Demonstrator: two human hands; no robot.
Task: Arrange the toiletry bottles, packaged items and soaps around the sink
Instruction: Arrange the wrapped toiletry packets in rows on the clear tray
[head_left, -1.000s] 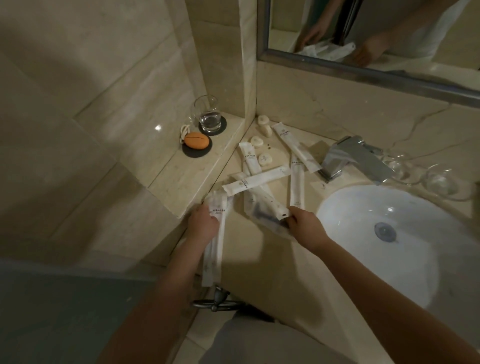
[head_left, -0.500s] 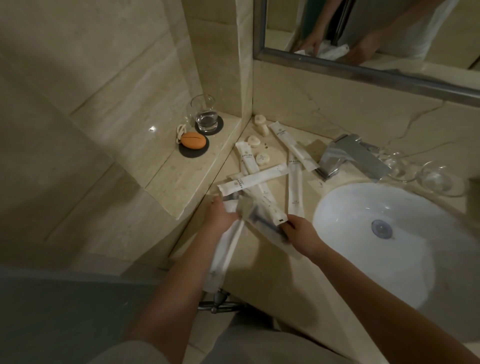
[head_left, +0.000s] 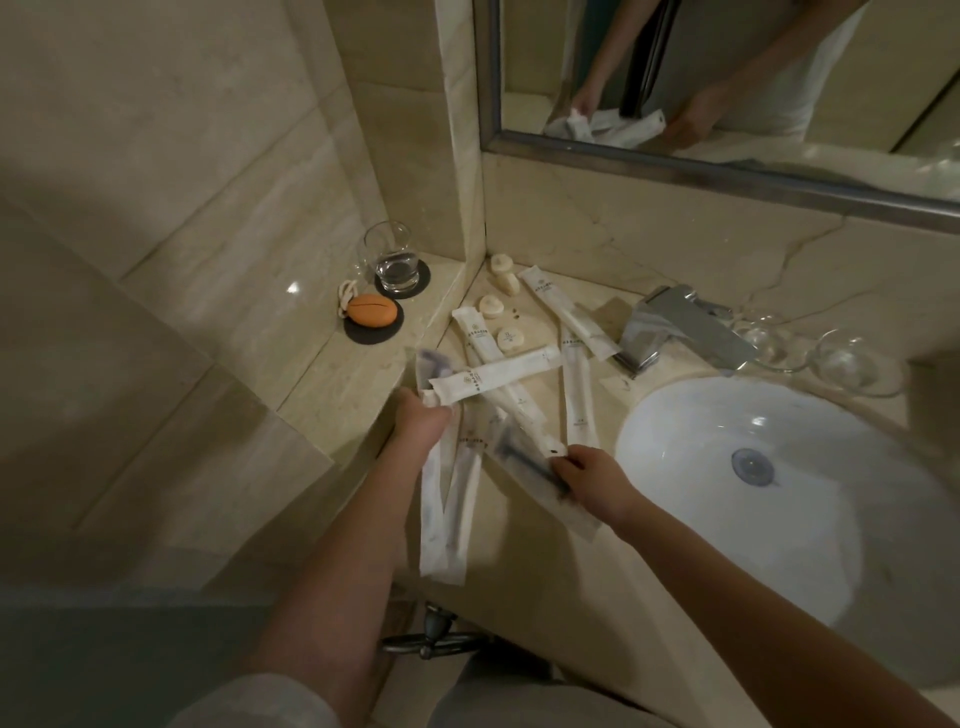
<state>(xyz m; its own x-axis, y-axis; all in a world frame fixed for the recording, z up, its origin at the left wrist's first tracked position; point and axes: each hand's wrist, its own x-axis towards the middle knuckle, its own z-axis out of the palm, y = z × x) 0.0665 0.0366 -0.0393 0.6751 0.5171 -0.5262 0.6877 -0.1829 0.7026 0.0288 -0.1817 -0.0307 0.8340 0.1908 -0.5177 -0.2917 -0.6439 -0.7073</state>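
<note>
Packets (head_left: 576, 395) in long white wrappers lie criss-crossed on the marble counter (head_left: 545, 571) at the centre of the frame, between the raised ledge (head_left: 332, 384) on the left and the white sink (head_left: 727, 415) on the right. The left hand (head_left: 421, 421) has its fingers curled tight round the top ends of two white packets (head_left: 457, 509), which hang down past the counter's front edge. Above that fist a blurred clear wrapper (head_left: 430, 364) sticks up; I cannot tell whether the hand holds it too. The right hand (head_left: 592, 480) pinches a clear packet (head_left: 524, 457) with something dark inside. Its fingertips are closed on the packet, which lies slantwise on the counter just left of the sink. Four small round soaps (head_left: 491, 305) sit in the back corner by the wall. Another white packet (head_left: 566, 312) lies slanted beside the chrome tap (head_left: 675, 332). On the ledge, upper left of centre, a glass (head_left: 392, 257) holding a little water stands on a dark coaster (head_left: 423, 275). An orange oval thing (head_left: 370, 310) rests on a second coaster (head_left: 363, 335) just in front. The mirror (head_left: 727, 78), upper right, reflects both hands.
</note>
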